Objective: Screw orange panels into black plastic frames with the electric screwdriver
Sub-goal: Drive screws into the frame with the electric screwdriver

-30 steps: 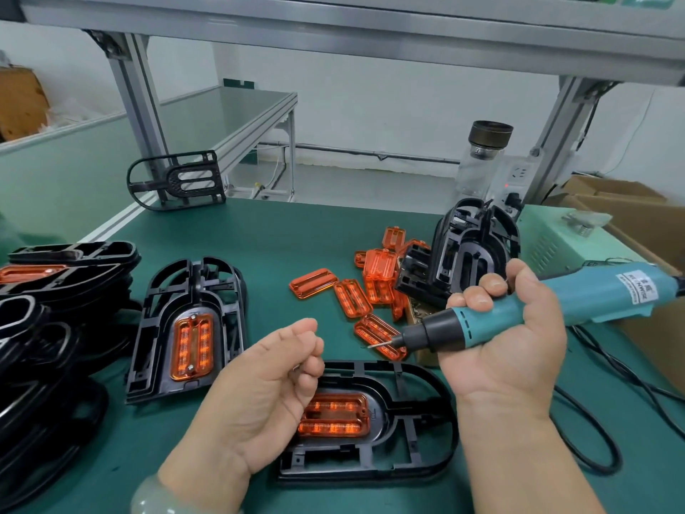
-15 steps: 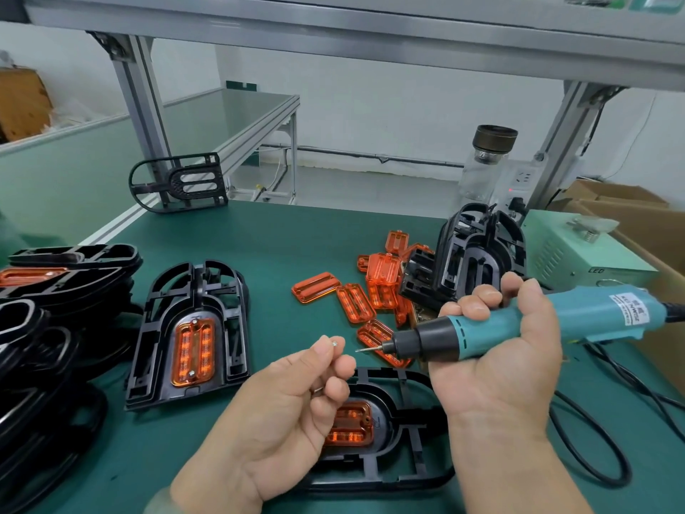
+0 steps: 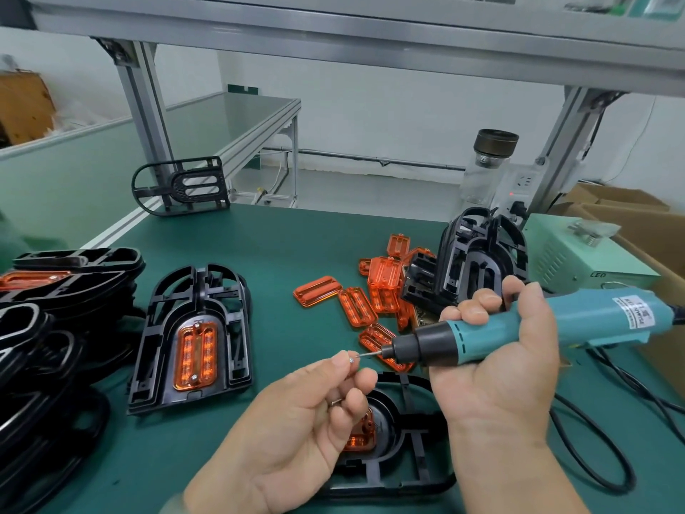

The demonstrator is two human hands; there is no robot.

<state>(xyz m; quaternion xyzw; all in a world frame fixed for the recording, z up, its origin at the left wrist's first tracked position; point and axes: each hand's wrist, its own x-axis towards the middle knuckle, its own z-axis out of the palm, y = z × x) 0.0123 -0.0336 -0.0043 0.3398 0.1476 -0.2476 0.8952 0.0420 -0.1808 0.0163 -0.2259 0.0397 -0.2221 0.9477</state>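
the left hand (image 3: 296, 421) pinches a tiny screw (image 3: 351, 359) between thumb and forefinger, its grip closed on the shank, and offers the head to the bit of the electric screwdriver (image 3: 519, 335). the right hand (image 3: 496, 372) has its grip clenched round the teal barrel just behind the black nose, with the tool held roughly level above the table (image 3: 278, 246). the screw looks very light, smooth and easy to fumble, so a fingertip pinch low on the thread that leaves the head free for the bit seems the right hold. whether the bit is magnetic cannot be told. under both hands lies a black frame (image 3: 415, 473), flat on the table, with an orange panel (image 3: 361, 435) seated in its recess and mostly hidden by the left fingers. the frame looks stiff, ribbed and light, likely to skate under driving pressure unless pinned at its rim. the panel is thin, clear plastic that could crack if over-tightened. loose orange panels (image 3: 356, 306) lie beyond, and a finished frame (image 3: 196, 335) sits to the left.
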